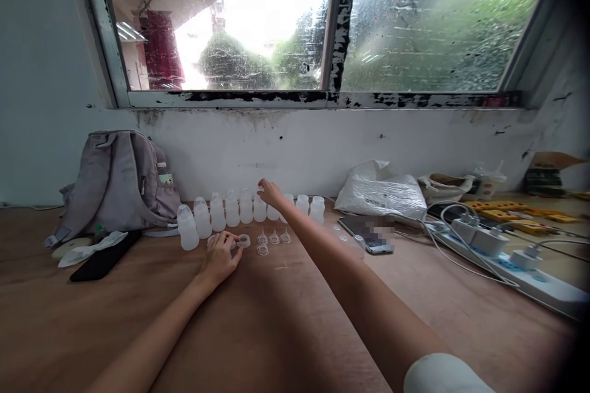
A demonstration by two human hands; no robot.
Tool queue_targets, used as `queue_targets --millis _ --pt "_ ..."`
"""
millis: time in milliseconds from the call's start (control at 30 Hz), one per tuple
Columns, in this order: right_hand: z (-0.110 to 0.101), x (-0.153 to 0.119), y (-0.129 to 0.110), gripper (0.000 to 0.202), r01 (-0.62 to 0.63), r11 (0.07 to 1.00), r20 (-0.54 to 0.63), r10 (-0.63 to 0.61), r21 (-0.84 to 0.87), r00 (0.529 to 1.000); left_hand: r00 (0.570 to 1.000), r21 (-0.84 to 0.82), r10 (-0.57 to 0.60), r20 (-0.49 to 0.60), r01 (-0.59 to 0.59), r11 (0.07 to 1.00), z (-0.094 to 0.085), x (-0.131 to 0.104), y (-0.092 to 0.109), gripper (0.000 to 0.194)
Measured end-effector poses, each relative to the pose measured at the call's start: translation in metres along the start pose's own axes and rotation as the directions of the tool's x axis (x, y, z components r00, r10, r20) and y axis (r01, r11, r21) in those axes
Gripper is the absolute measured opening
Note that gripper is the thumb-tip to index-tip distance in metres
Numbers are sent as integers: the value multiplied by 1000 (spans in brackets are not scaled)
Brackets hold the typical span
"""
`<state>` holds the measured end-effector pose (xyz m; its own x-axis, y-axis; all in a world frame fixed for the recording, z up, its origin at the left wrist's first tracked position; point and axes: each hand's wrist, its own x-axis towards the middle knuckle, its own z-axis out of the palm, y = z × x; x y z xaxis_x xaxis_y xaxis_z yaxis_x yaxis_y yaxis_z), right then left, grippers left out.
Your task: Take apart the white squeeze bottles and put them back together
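A row of frosted baby bottles (233,209) stands along the wall. Those on the left carry tops, while the ones at the right end, such as the open bottle (316,211), lack them. My right hand (271,191) reaches over the row, its fingers closed at the top of one bottle (259,210). Low on the table, my left hand (222,255) curls its fingers over pale bottle collar rings, partly hiding them. Beside its fingertips lies another collar ring (243,241). Several clear silicone nipples (274,237) sit just to the right.
A grey backpack (120,178), black phone (105,258) and white tissue (92,249) are at left. To the right lie a second phone (369,236), a plastic bag (382,190), small clear pieces (343,237) and a power strip (530,273) with cables.
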<state>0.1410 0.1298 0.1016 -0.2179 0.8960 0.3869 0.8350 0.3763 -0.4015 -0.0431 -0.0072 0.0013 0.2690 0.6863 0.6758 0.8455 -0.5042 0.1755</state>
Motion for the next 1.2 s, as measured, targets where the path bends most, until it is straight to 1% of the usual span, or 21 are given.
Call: queue_targets --millis 100,200,300,367,433,533,600,667,700,733,800,867,900,967,1033,1100,1133,1200 --pt "2 5 0 28 -18 1000 -3 18 -16 1000 1000 33 19 -16 -19 999 -1 -1 2 15" --pt "3 6 1 29 -15 1000 -34 14 -23 999 1000 60 23 -18 -22 998 -1 -2 1 14" --pt "0 1 2 32 8 1000 -82 -10 -28 997 1000 81 25 -2 -25 996 0 -2 1 13" --pt "-4 -7 2 33 26 999 -122 -30 -33 992 999 89 32 9 -32 996 -1 -2 1 13" --pt "-8 -22 2 31 58 997 -152 -64 -42 986 999 98 41 15 -42 994 -1 -3 2 12" --pt "-6 -61 4 24 119 991 -150 -127 -61 980 998 97 54 22 -56 994 -1 -3 3 11" --pt "2 -95 6 19 155 985 -114 -163 -70 980 997 65 70 43 -73 995 0 -4 4 11" --pt "14 -127 8 13 192 978 -51 -197 -75 979 992 3 103 75 -104 995 -1 -4 6 11" --pt "22 -139 9 12 218 972 -11 -220 -82 975 988 -39 127 90 -124 991 -2 -5 8 11" --pt "29 -149 10 16 224 970 11 -224 -92 975 982 -88 159 106 -150 985 -3 -5 10 12" --pt "41 -159 11 23 202 974 18 -201 -104 979 962 -197 237 139 -208 958 -8 -6 17 14" --pt "48 -160 11 23 171 981 15 -170 -93 985 940 -282 303 158 -251 926 -13 -8 23 17" --pt "49 -158 10 21 164 983 15 -163 -81 987 935 -297 318 158 -262 918 -15 -9 26 18" --pt "47 -157 9 18 167 985 12 -166 -51 986 945 -265 294 140 -250 931 -16 -11 30 22" --pt "39 -161 8 18 201 979 -10 -201 -28 980 967 -187 224 119 -200 962 -15 -11 30 28" --pt "31 -172 6 18 258 966 -31 -258 -24 966 982 -118 153 111 -140 983 -11 -12 27 34" --pt "27 -179 6 19 294 955 -25 -295 -33 955 985 -96 128 113 -117 988 -8 -12 25 33" --pt "21 -192 5 18 359 931 14 -359 -60 933 988 -85 100 120 -90 992 -5 -11 22 25"
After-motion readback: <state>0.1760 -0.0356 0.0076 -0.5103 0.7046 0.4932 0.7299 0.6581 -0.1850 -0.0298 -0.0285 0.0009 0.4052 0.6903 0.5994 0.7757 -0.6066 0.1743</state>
